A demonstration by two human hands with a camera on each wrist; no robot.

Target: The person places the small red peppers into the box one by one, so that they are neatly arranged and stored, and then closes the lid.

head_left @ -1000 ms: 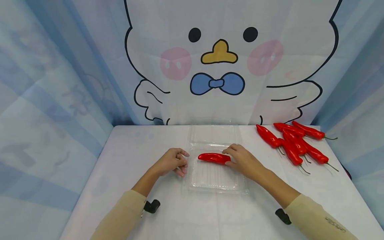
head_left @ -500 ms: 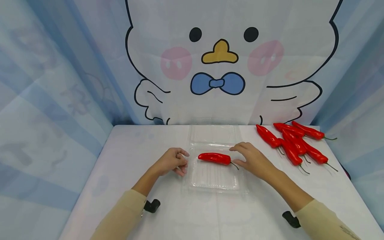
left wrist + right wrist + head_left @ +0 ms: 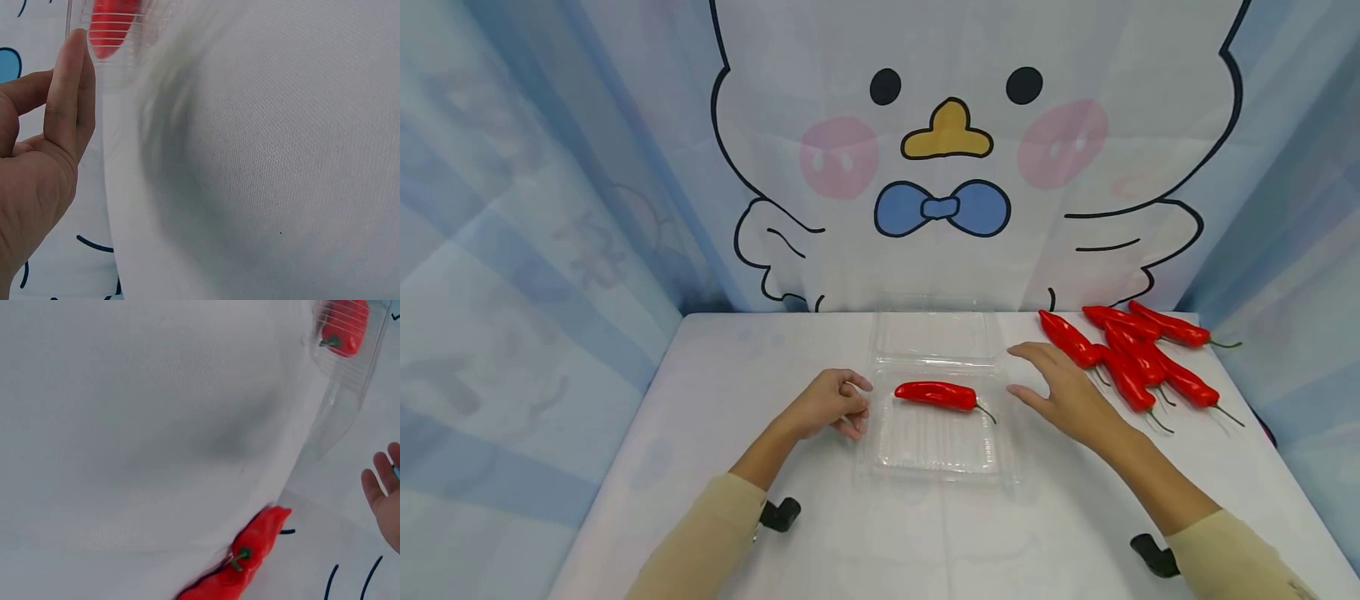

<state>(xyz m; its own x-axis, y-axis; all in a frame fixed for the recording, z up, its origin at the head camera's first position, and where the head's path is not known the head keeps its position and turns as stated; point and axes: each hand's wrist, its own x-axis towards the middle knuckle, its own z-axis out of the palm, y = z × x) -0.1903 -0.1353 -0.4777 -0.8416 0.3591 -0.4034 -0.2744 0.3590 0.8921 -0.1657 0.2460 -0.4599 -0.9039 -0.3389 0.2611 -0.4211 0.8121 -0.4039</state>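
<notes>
Filling one clear container (image 3: 938, 454), set mid-desk (image 3: 880, 542), seemed the step in hand; the next move likely called for the right hand (image 3: 1066, 396) to reach toward the far right corner for more. That hand hung empty, fingers and thumb apart, on the side nearer the desk's right edge. The left hand (image 3: 829, 407) seemed to touch the container's opposite side, fingers mostly outstretched. Inside lay one red pepper (image 3: 936, 396). Beyond, one open lid (image 3: 936, 335) reached the desk's far edge. Six more peppers (image 3: 1126, 379) lay heaped near that corner, seven altogether.
</notes>
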